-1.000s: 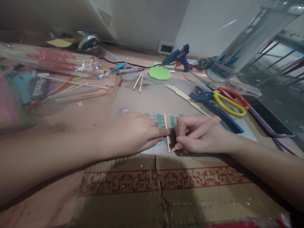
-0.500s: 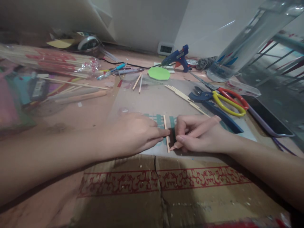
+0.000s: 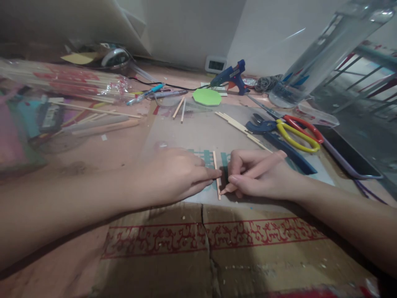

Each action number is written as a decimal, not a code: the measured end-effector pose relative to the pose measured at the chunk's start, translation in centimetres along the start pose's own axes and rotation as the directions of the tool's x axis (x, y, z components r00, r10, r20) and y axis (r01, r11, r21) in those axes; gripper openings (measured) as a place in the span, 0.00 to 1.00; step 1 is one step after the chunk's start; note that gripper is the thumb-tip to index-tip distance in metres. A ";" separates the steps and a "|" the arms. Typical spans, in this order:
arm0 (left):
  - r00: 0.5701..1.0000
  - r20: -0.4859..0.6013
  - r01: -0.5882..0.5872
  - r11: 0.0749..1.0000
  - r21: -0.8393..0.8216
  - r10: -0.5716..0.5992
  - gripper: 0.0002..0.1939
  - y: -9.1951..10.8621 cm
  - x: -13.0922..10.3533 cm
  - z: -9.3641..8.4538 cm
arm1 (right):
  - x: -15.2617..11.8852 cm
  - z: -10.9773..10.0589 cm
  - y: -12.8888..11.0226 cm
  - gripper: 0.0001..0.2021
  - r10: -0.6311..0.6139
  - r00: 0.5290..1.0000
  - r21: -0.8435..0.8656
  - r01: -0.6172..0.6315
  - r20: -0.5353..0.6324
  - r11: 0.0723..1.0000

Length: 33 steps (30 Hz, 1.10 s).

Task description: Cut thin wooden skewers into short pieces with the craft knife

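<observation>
A thin wooden stick [image 3: 215, 160] lies nearly upright in the view on a whitish sheet [image 3: 182, 128] with teal print. The fingertips of my left hand [image 3: 180, 171] press on it around its middle and hold it down. In my right hand [image 3: 273, 182] is a peach-coloured marker pen [image 3: 266, 164], gripped between thumb and fingers. Its tip touches or nearly touches the stick close to the near end. Further back on the sheet lie several more wooden sticks [image 3: 237, 125] in a loose row, and two short sticks [image 3: 178, 108].
Blue-handled pliers [image 3: 290, 155] and scissors with yellow and red handles [image 3: 299, 140] lie right, beside a phone [image 3: 350, 151]. Behind are a blue glue gun [image 3: 229, 75], a green paper shape [image 3: 207, 97] and a clear bottle [image 3: 319, 58]. Bagged sticks [image 3: 68, 78] lie left; cardboard [image 3: 161, 269] in front.
The marker's tip has shifted slightly left against the stick near its lower end. My left hand stays on the stick.
</observation>
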<state>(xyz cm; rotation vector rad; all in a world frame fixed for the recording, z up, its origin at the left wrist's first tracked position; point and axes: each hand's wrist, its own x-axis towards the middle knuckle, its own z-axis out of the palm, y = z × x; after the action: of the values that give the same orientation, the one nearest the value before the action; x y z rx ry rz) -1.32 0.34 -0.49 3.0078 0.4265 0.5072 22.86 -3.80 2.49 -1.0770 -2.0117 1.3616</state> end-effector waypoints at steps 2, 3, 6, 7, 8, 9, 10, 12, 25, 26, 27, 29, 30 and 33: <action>1.000 -0.010 -0.005 1.000 0.001 0.005 0.13 0.0 0.0 0.0 | 0.1 0.0 0.0 0.12 -0.005 1.000 -0.020 0.005 -0.002 1.000; 1.000 -0.017 -0.013 1.000 -0.001 0.013 0.13 0.0 0.0 0.1 | 0.1 0.0 0.0 0.12 -0.008 1.000 -0.029 0.008 -0.008 1.000; 0.999 -0.030 -0.026 1.000 -0.004 0.026 0.13 0.0 0.0 0.1 | 0.2 0.0 -0.1 0.12 -0.007 1.000 -0.022 0.007 -0.017 1.000; 0.999 -0.029 -0.026 1.000 -0.003 0.026 0.13 0.0 0.0 0.1 | 0.2 0.0 -0.1 0.12 -0.002 1.000 -0.018 0.002 -0.013 1.000; 0.999 -0.026 -0.024 1.000 -0.001 0.024 0.13 0.0 0.0 0.1 | 0.2 0.0 -0.1 0.12 0.003 1.000 -0.021 -0.003 -0.006 1.000; 0.999 -0.024 -0.024 1.000 -0.001 0.024 0.13 0.0 0.0 0.1 | 0.2 0.0 -0.1 0.13 0.008 1.000 -0.028 -0.008 0.000 1.000; 0.999 -0.023 -0.023 1.000 -0.003 0.023 0.13 0.0 0.1 0.1 | 0.2 0.0 -0.1 0.13 0.011 1.000 -0.033 -0.011 0.002 0.999; 1.000 -0.018 -0.021 1.000 -0.007 0.021 0.14 0.0 0.1 0.1 | 0.1 -0.1 -0.1 0.13 0.010 1.000 -0.034 -0.010 -0.009 0.999; 1.000 -0.022 -0.017 1.000 0.008 0.018 0.13 0.0 0.0 -0.1 | 0.1 0.0 0.1 0.13 0.010 0.999 -0.048 -0.012 -0.047 0.999; 0.999 -0.031 -0.019 1.000 0.008 0.020 0.13 0.0 0.0 -0.1 | 0.1 0.0 0.1 0.13 0.008 0.999 -0.041 -0.010 -0.048 0.999; 0.999 -0.037 -0.020 1.000 0.008 0.021 0.13 0.1 0.0 -0.1 | 0.1 0.0 0.1 0.13 0.006 0.999 -0.034 -0.007 -0.046 0.999; 0.999 -0.038 -0.020 1.000 0.011 0.020 0.13 0.1 0.1 -0.1 | 0.1 0.0 0.1 0.12 0.008 1.000 -0.028 -0.008 -0.020 1.000; 0.999 -0.035 -0.019 1.000 0.013 0.019 0.13 0.1 0.1 -0.1 | 0.1 0.0 0.1 0.12 0.011 1.000 -0.028 -0.011 -0.009 1.000; 1.000 -0.024 -0.018 1.000 0.012 0.019 0.14 0.0 0.1 0.0 | 0.0 0.0 0.0 0.13 0.026 1.000 -0.015 -0.026 -0.004 1.000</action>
<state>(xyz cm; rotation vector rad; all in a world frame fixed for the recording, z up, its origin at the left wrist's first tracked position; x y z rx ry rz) -1.25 0.34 -0.42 3.0229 0.4053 0.5455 22.86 -3.75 2.52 -1.1149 -2.0156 1.3581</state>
